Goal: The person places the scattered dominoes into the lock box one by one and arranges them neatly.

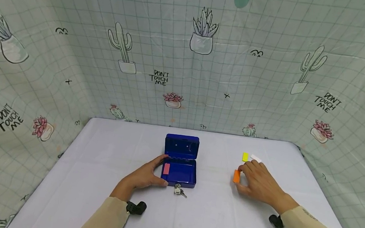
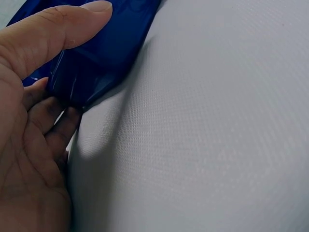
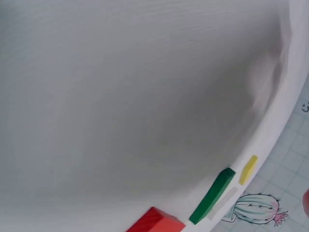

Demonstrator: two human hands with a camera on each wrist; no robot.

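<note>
A small blue metal cash box [image 1: 178, 182] stands with its lid [image 1: 181, 146] raised and a pink block [image 1: 166, 168] lying at the left inside it. My left hand [image 1: 144, 176] holds the box by its left side, thumb at the front corner and fingers towards the back. The left wrist view shows that thumb [image 2: 72, 29] against the blue box wall [image 2: 104, 63]. To the right, my right hand [image 1: 259, 182] pinches an orange block [image 1: 236, 176] between thumb and fingertips. Just a fingertip [image 3: 306, 203] of it appears in the right wrist view.
A lock with keys [image 1: 178, 190] hangs at the box front. Beyond my right hand lie a yellow block [image 1: 245, 156] and a white block [image 1: 255, 158]. A green block [image 3: 212, 195] and a red block [image 3: 155, 221] show in the right wrist view. A patterned curtain [image 1: 192, 75] surrounds the white table [image 1: 118, 141].
</note>
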